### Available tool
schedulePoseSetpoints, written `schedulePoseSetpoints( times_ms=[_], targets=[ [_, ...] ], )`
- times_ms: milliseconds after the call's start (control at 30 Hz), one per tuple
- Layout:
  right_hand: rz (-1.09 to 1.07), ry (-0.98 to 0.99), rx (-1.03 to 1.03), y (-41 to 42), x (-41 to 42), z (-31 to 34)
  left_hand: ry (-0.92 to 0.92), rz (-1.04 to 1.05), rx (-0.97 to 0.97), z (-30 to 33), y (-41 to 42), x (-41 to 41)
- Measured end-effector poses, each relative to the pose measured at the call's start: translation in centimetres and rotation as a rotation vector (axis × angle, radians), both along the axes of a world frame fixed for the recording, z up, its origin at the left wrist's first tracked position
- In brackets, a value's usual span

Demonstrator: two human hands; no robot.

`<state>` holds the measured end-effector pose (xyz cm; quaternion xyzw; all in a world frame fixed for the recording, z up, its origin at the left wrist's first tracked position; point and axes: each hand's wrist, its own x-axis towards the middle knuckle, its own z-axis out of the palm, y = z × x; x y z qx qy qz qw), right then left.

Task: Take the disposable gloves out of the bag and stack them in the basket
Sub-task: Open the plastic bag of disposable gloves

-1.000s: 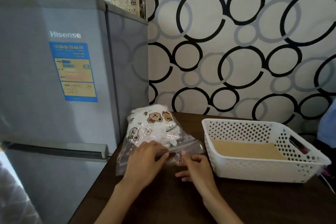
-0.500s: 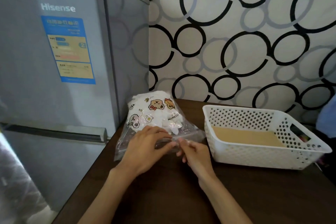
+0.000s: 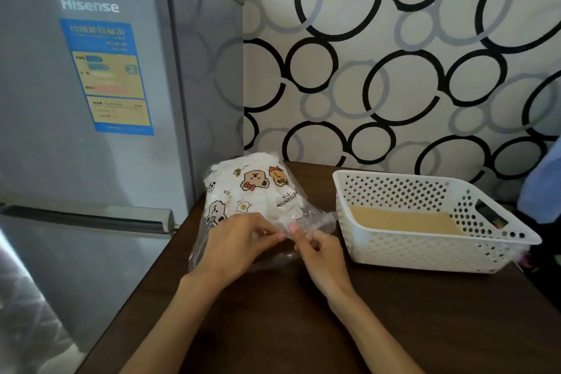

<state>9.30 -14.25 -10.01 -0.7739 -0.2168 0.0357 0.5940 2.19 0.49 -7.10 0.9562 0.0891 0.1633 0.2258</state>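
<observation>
Gloves (image 3: 258, 194) white, inside clear bag (image 3: 306, 215) on table (image 3: 394, 313). Left hand (image 3: 239, 240) and right hand (image 3: 321, 252) each pinch bag's near edge. Basket (image 3: 425, 249) just right.

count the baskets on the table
1: the white perforated basket sits on the table's right side, beside the bag. None other shows.

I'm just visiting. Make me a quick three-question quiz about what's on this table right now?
1. True or false: gloves already lie in the white basket.
2. What are the left hand and right hand pinching?
3. The bag sits between the basket and: A fridge, B sink, C stove?

Key: 1 false, only a brown liner shows inside; 2 the bag's clear open end; 3 A.
</observation>
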Motion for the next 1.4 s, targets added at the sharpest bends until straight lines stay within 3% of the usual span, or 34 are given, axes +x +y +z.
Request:
schedulePoseSetpoints(
  times_ms=[233,400,667,800,900,1000,1200,1300,1400],
  targets=[
    [0.116,0.014,-0.029,-0.7,-0.5,0.0,-0.064,0.135,-0.219,0.8,0.2,-0.3],
    [-0.034,-0.008,-0.07,0.0,-0.6,-0.1,-0.172,0.244,-0.177,0.9,-1.3,-0.7],
    [-0.021,0.045,-0.156,-0.1,-0.5,0.4,-0.314,0.256,-0.16,0.5,-2.8,-0.8],
    [-0.009,0.021,-0.216,-0.2,-0.8,0.1,-0.139,0.162,-0.103,0.7,-2.6,-0.8],
    [0.055,-0.059,-0.224,-0.3,-1.1,-0.6,0.05,-0.044,0.029,0.6,-1.6,-0.6],
    [0.133,-0.035,-0.128,-0.6,-1.1,-0.5,0.17,-0.201,-0.073,1.2,-0.9,-0.9],
    [0.308,-0.023,-0.053,-1.2,-1.2,-0.1,0.025,-0.237,-0.184,0.8,-0.2,-0.7],
    [0.24,-0.126,-0.135,-1.1,-1.4,0.1,-0.013,-0.201,-0.17,0.7,0.0,-0.6],
    [0.058,0.005,-0.199,-0.4,-1.7,0.7,-0.106,-0.07,0.022,0.4,-1.6,-0.4]
  ],
)
